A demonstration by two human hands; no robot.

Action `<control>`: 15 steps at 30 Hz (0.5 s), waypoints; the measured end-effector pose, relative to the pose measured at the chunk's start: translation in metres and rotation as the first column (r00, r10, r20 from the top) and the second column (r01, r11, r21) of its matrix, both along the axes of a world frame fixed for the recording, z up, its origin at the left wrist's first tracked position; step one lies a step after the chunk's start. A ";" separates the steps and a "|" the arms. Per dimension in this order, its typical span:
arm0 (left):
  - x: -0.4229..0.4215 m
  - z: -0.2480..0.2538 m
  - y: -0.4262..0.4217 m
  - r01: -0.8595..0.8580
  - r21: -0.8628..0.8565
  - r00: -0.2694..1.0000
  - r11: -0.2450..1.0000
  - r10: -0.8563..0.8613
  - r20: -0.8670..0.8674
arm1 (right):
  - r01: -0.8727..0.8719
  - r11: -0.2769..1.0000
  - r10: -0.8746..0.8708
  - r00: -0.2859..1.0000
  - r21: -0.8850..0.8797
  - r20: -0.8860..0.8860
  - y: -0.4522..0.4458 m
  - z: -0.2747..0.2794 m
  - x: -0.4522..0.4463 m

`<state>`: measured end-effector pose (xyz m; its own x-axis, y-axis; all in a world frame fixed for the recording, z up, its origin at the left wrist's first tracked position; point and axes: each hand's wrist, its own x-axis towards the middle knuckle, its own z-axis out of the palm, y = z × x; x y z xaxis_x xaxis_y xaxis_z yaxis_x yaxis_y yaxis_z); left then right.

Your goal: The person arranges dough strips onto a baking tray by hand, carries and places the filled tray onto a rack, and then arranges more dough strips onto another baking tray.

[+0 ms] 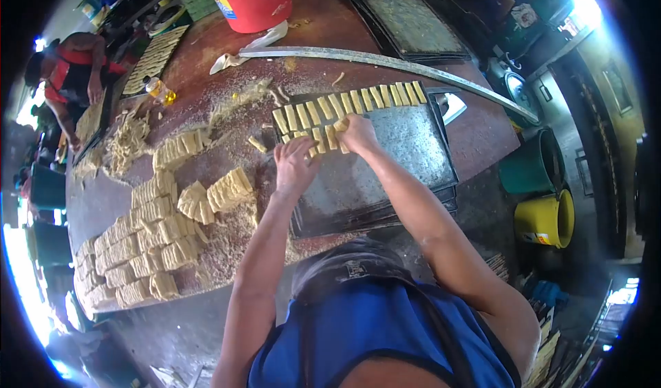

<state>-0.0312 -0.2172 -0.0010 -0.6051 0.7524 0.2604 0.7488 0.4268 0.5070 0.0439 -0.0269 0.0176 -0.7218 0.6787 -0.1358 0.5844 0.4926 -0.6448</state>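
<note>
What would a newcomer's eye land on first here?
Likely the red bucket across the table, then the pale dough strips lined up on the metal tray. The dough bundles stacked on the left stand out too, as do the left hand and right hand at the shorter row.

Dough strips (356, 101), metal tray (406, 140).
I see left hand (296, 164) at the nearer row, right hand (358, 136) holding one strip (341, 123); red bucket (253, 4) beyond.

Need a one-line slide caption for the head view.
Left hand and right hand at the second row of dough strips on a metal tray.
</note>
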 end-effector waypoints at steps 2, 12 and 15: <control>0.002 -0.005 0.008 0.018 -0.075 1.000 0.997 -0.018 0.010 | 0.057 0.998 -0.058 0.996 -0.003 -0.063 0.016 -0.024 0.002; 0.008 -0.003 0.066 0.195 -0.217 0.969 0.957 -0.222 -0.112 | 0.205 0.978 -0.203 0.978 0.046 -0.042 0.028 -0.011 0.015; 0.014 -0.001 0.069 0.128 -0.213 0.983 0.969 -0.152 -0.100 | 0.199 0.980 -0.199 0.980 0.001 0.000 0.032 -0.001 0.019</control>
<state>-0.0174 -0.1483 -0.0018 -0.4648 0.8720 0.1537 0.8566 0.3989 0.3273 0.0632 0.0054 0.0168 -0.5725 0.8087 -0.1352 0.6708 0.3671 -0.6444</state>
